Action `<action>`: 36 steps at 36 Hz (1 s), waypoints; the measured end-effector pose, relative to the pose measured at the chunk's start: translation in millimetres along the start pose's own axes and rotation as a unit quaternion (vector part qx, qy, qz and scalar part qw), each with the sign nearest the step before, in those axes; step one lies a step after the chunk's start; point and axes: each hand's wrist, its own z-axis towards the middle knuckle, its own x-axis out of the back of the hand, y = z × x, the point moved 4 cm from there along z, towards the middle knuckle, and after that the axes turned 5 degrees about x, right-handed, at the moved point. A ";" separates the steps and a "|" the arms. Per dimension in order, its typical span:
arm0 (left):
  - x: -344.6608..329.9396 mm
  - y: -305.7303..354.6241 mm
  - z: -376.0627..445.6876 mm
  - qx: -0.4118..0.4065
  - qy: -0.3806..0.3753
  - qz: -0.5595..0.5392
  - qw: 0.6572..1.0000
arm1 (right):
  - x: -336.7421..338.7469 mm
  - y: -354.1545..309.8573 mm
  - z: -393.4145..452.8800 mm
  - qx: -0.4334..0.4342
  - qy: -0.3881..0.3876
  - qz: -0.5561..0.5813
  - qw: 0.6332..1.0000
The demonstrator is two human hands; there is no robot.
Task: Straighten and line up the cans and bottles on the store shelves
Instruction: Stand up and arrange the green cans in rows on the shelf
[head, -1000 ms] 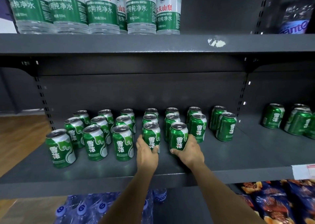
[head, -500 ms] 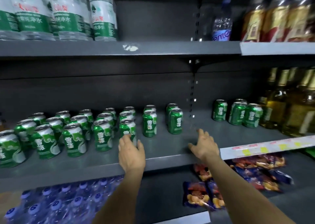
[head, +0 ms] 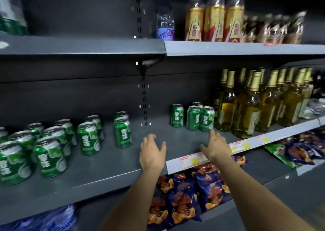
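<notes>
So the dark grey shelf [head: 109, 162] is taking up most of the view, and it's carrying a big messy bunch of green cans [head: 51, 148] on the left, sitting in loose rows. Over on the right a row of tall yellow glass bottles [head: 263, 104] is standing upright, with a smaller group of four green cans [head: 193, 118] parked just beside them. Snack bags [head: 190, 195] are lying on the shelf below. The left hand [head: 152, 153] is hovering over bare shelf with fingers spread, gripping nothing. The right hand [head: 215, 147] is reaching toward that small group, fingers spread too, one fingertip near the closest can; can't tell if it's touching.
</notes>
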 end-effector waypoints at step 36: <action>-223.2 103.5 138.3 0.070 -0.144 -0.156 0.975 | -58.7 58.7 178.2 -0.153 0.080 0.139 0.975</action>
